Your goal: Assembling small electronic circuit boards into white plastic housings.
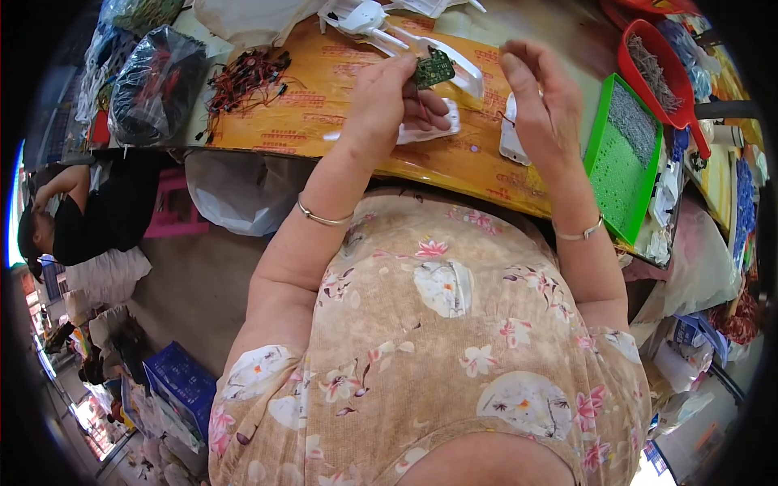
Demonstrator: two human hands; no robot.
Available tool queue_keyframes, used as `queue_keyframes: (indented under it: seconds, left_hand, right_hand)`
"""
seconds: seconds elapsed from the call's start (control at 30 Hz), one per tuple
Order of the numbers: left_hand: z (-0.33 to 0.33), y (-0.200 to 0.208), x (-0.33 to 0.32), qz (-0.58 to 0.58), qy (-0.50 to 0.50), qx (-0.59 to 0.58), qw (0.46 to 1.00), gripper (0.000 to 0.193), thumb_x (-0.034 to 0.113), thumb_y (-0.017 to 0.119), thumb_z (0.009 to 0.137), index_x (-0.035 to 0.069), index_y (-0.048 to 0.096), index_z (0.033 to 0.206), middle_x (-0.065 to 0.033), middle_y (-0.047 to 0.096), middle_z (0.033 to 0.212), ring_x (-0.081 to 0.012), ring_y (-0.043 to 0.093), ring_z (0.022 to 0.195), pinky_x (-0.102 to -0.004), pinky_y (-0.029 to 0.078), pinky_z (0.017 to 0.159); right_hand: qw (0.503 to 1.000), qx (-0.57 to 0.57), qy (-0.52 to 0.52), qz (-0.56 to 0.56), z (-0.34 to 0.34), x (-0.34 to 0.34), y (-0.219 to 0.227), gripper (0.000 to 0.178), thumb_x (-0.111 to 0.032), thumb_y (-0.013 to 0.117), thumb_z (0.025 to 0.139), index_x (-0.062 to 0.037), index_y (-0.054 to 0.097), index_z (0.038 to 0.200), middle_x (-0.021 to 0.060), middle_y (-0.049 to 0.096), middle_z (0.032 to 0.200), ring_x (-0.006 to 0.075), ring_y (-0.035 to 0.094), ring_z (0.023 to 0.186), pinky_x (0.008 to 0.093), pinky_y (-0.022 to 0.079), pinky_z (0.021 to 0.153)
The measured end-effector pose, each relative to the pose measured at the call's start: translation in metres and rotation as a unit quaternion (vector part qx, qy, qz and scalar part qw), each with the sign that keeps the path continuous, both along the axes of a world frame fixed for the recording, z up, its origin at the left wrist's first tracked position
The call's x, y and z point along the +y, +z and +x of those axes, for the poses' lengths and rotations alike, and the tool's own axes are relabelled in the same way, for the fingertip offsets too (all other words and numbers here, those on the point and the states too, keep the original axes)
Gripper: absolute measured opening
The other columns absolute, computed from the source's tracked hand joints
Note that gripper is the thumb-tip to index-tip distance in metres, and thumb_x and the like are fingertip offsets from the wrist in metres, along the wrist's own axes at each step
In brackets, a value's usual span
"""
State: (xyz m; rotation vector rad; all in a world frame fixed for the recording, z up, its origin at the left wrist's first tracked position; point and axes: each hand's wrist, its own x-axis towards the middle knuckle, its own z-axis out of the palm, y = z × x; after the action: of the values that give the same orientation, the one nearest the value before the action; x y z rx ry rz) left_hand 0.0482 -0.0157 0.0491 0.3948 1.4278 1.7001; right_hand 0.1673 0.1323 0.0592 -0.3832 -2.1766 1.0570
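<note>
A small green circuit board (434, 69) is pinched between the thumb and fingers of my left hand (385, 101), above the orange-covered table. Beneath that hand lies a white plastic shell (442, 123), partly hidden by the fingers. My right hand (547, 109) is raised to the right of the board, its thumb and fingers apart and nothing visible between them. Beside its palm lies another white plastic piece (510, 138), partly covered by the hand. A long white plastic part (463, 69) rests just behind the circuit board.
Red and black wires (247, 85) lie in a heap at the left, near a black bundle in clear plastic (158, 85). On the right are a green tray (620, 154) of small metal pieces and a red scoop (677, 93) holding pins. White plastic parts (356, 18) lie at the back.
</note>
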Motion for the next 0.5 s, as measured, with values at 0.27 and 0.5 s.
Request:
queue_keyframes:
  seconds: [0.27, 0.5]
  left_hand:
    - [0.018, -0.010, 0.012, 0.112, 0.041, -0.206, 0.971, 0.027, 0.019, 0.043, 0.095, -0.001, 0.057, 0.105, -0.0115, 0.063, 0.097, -0.0221, 0.064, 0.083, -0.0313, 0.053, 0.066]
    - [0.032, -0.015, 0.015, 0.108, 0.094, -0.193, 0.971, 0.022, 0.017, 0.049, 0.093, 0.002, 0.061, 0.104, -0.0061, 0.064, 0.090, -0.0135, 0.058, 0.079, -0.0274, 0.046, 0.066]
  right_hand:
    - [0.989, 0.022, 0.060, 0.134, -0.003, -0.029, -0.020, 0.012, -0.001, 0.066, 0.076, -0.0020, 0.060, 0.086, 0.0101, 0.062, 0.076, 0.0202, 0.060, 0.070, 0.0289, 0.048, 0.063]
    - [0.999, -0.037, 0.022, -0.030, 0.002, -0.033, -0.027, 0.012, -0.003, 0.067, 0.078, -0.0006, 0.059, 0.087, 0.0063, 0.064, 0.074, 0.0135, 0.062, 0.066, 0.0258, 0.049, 0.061]
